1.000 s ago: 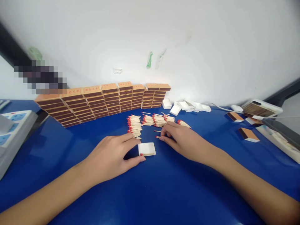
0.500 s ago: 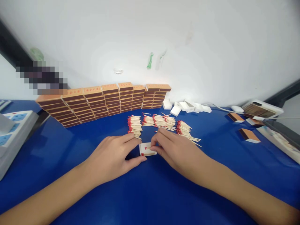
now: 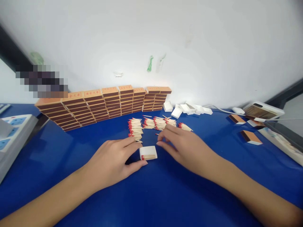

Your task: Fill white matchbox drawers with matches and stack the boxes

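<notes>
A small white matchbox tray (image 3: 148,152) lies on the blue table (image 3: 151,192) with a few red-tipped matches in it. My left hand (image 3: 113,160) rests beside it, thumb and forefinger pinching the tray's left end. My right hand (image 3: 184,145) hovers just right of the tray, fingers loosely spread and pointing left, nothing visible in them. Behind the hands lie several bunches of loose matches (image 3: 151,123) with red heads.
A wall of stacked orange matchboxes (image 3: 104,104) runs along the back. Empty white trays (image 3: 189,108) lie at its right end. Loose matchbox sleeves (image 3: 251,137) and a phone (image 3: 264,110) sit at the right; a power strip (image 3: 11,132) at the left.
My right hand went from the match pile to the tray, left matches in it, and has drawn back toward the pile. My left hand has stayed on the tray.
</notes>
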Available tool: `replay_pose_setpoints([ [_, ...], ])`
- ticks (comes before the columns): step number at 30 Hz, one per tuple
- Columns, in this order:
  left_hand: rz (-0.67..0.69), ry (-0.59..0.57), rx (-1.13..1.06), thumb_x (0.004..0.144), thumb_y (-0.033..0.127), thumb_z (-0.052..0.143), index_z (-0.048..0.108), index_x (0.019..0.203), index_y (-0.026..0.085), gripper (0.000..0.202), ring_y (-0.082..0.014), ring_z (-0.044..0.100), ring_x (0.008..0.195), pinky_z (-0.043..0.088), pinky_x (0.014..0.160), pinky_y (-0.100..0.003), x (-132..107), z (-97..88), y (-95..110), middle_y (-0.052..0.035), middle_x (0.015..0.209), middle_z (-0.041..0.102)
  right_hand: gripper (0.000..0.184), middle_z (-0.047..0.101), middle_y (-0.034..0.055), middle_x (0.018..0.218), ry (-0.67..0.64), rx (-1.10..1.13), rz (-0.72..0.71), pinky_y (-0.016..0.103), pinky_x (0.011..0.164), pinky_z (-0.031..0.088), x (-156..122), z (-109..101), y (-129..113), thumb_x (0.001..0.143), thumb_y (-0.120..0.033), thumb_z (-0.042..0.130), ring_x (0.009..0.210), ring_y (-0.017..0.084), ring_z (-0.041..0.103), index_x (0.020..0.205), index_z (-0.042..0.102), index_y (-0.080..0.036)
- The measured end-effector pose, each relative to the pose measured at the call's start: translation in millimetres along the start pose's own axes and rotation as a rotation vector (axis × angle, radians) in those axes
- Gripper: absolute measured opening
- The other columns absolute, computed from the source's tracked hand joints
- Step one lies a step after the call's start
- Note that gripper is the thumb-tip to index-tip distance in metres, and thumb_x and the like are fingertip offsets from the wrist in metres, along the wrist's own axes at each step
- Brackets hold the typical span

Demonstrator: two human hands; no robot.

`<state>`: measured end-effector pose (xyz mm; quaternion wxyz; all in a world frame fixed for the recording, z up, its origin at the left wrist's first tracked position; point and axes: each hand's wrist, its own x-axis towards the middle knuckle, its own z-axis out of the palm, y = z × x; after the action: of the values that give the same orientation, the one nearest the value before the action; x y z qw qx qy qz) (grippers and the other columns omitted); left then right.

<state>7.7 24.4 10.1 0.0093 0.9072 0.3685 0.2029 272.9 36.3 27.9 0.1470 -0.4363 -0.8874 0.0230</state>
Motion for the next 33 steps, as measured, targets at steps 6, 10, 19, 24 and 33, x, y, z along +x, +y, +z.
replay_pose_setpoints([
  [6,-0.009,-0.015,-0.001,0.099,0.045,0.072,0.073,0.116,0.02,0.031,-0.0158,0.068,0.067,0.049,0.058,-0.031,-2,-0.2,-1,-0.0003,0.095,0.074,0.012,0.067,0.0093,0.108,-0.085,-0.075,0.173,0.034,0.069,0.048,5,3,39,0.105,-0.029,0.059,0.079,0.021,0.066,0.105,0.066,-0.018],
  [10,-0.018,-0.029,0.001,0.1,0.045,0.07,0.073,0.117,0.02,0.031,-0.0149,0.068,0.066,0.049,0.058,-0.03,0,0.0,-1,-0.0008,0.096,0.075,0.012,0.066,0.0083,0.108,-0.1,-0.06,0.176,0.033,0.07,0.048,7,5,39,0.106,-0.028,0.057,0.078,0.02,0.065,0.106,0.066,-0.02],
  [19,-0.005,-0.011,-0.006,0.1,0.044,0.071,0.073,0.115,0.02,0.029,-0.0148,0.068,0.066,0.049,0.059,-0.029,0,1.1,0,-0.0003,0.094,0.074,0.012,0.067,0.0077,0.105,-0.122,-0.029,0.143,0.033,0.072,0.045,6,7,38,0.103,-0.019,0.054,0.08,0.019,0.064,0.096,0.064,-0.02],
  [24,-0.007,-0.031,-0.01,0.099,0.043,0.072,0.073,0.116,0.02,0.029,-0.0155,0.068,0.067,0.049,0.058,-0.03,-1,-0.6,0,-0.0002,0.095,0.074,0.012,0.066,0.0062,0.098,-0.13,-0.106,0.234,0.033,0.065,0.04,4,1,41,0.101,-0.024,0.055,0.073,0.019,0.06,0.093,0.063,-0.02],
  [33,-0.001,-0.018,0.001,0.099,0.044,0.072,0.073,0.115,0.019,0.03,-0.0153,0.068,0.066,0.049,0.058,-0.03,1,-0.6,0,-0.0008,0.095,0.075,0.016,0.069,0.009,0.1,-0.145,-0.23,0.252,0.032,0.058,0.035,1,1,45,0.102,-0.03,0.055,0.069,0.019,0.061,0.093,0.064,-0.02],
])
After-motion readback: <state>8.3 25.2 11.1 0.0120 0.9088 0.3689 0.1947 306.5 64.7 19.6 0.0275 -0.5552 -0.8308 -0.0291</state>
